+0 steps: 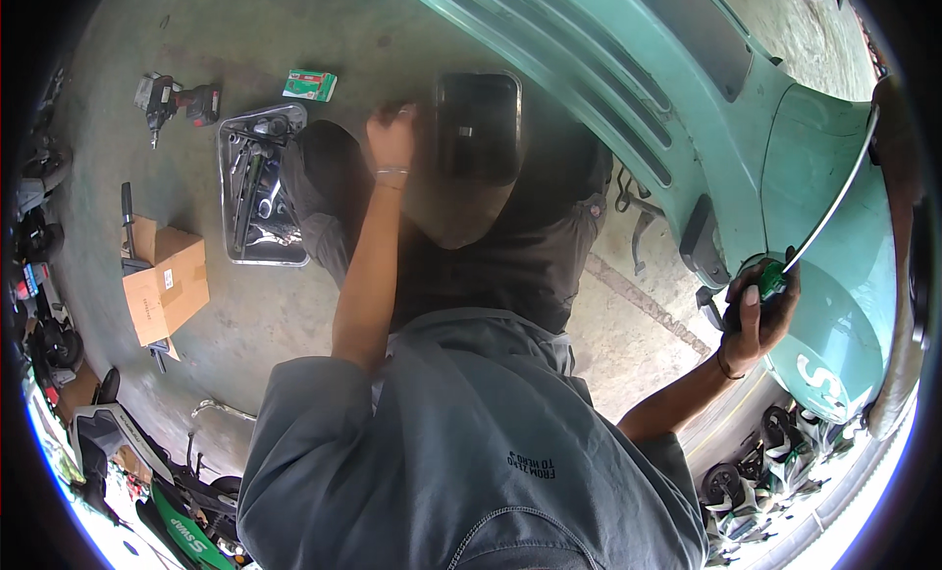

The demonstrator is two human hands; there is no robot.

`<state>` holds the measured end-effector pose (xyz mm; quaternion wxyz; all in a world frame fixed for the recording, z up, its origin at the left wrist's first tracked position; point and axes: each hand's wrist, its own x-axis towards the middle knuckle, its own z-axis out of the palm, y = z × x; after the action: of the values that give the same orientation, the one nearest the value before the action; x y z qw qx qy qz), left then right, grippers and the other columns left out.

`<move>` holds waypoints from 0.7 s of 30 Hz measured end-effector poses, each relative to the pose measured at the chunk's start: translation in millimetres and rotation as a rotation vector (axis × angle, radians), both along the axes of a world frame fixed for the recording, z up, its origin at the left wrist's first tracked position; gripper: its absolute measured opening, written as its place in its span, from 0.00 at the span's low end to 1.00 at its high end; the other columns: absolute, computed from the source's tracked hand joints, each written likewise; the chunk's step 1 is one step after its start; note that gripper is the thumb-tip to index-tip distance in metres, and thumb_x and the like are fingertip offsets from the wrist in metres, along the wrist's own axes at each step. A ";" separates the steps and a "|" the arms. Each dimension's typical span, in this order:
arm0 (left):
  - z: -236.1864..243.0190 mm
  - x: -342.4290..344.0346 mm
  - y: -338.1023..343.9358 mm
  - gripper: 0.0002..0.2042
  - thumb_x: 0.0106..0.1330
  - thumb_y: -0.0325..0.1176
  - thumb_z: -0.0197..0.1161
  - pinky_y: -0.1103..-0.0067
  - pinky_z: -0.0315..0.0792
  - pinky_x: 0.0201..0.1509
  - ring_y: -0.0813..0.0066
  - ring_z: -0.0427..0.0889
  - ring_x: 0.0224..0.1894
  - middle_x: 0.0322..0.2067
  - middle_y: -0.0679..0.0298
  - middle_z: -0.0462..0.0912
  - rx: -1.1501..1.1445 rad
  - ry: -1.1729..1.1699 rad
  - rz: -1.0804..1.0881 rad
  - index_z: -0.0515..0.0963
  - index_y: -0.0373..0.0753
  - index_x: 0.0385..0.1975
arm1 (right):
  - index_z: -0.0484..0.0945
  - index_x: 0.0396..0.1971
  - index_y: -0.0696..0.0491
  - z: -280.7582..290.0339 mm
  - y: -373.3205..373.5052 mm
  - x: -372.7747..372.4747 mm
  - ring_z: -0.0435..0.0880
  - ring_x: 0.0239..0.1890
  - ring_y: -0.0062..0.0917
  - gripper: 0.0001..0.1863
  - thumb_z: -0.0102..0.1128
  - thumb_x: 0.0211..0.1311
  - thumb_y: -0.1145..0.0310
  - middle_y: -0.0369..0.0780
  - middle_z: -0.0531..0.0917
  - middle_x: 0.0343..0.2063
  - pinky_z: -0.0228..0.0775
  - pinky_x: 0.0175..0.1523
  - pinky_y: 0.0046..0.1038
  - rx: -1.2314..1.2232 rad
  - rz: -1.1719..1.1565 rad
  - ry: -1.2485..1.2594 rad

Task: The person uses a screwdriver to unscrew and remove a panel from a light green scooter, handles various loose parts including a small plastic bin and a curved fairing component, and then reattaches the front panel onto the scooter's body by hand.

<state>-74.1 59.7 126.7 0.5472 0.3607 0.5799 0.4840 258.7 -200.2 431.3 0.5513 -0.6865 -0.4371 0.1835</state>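
My right hand (754, 325) is wrapped round a green thing (773, 279) beside the front of a teal scooter (834, 236). A long thin pale rod or tube (846, 178) runs up from the green thing, whose kind I cannot make out. My left hand (392, 141) is over my left knee with its fingers curled in. Its fingertips are blurred, and anything inside them is hidden. Just right of that hand, a dark rectangular tray (480, 160) with a pale rim sits between my legs, with a small bright spot in it.
To the left stand a metal tray (228, 238) of wrenches and sockets, a cordless impact driver (175, 107), a green-and-white small box (310, 85) and an open cardboard box (169, 290). Scooters, one a green-panelled scooter (186, 531), line the lower edges. The teal scooter body slants across the upper right.
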 end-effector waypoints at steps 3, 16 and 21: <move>32.7 -37.0 1.8 0.03 0.58 0.23 0.60 0.78 0.72 0.31 0.74 0.78 0.25 0.26 0.61 0.81 0.042 -0.194 0.095 0.77 0.31 0.29 | 0.63 0.64 0.64 -17.3 3.2 -25.9 0.78 0.35 0.21 0.37 0.67 0.55 0.73 0.43 0.79 0.40 0.70 0.34 0.17 -0.216 0.065 0.199; 47.9 -53.4 -39.0 0.08 0.57 0.28 0.59 0.77 0.66 0.38 0.71 0.73 0.31 0.32 0.60 0.78 -0.197 -0.684 -0.036 0.75 0.35 0.34 | 0.68 0.62 0.61 -60.9 21.3 -112.7 0.77 0.39 0.18 0.31 0.66 0.57 0.77 0.39 0.80 0.42 0.71 0.44 0.20 -0.542 0.351 0.594; 40.6 -25.2 -50.9 0.09 0.59 0.31 0.60 0.78 0.66 0.37 0.74 0.71 0.30 0.32 0.64 0.76 -0.261 -0.797 -0.152 0.76 0.35 0.37 | 0.67 0.62 0.63 -67.6 13.9 -103.8 0.76 0.33 0.17 0.33 0.65 0.56 0.76 0.39 0.81 0.43 0.68 0.35 0.19 -0.531 0.236 0.438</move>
<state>-99.2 8.8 167.3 0.8037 0.1148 0.3515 0.4662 154.9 -186.3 363.7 0.4095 -0.6948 -0.3222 0.4957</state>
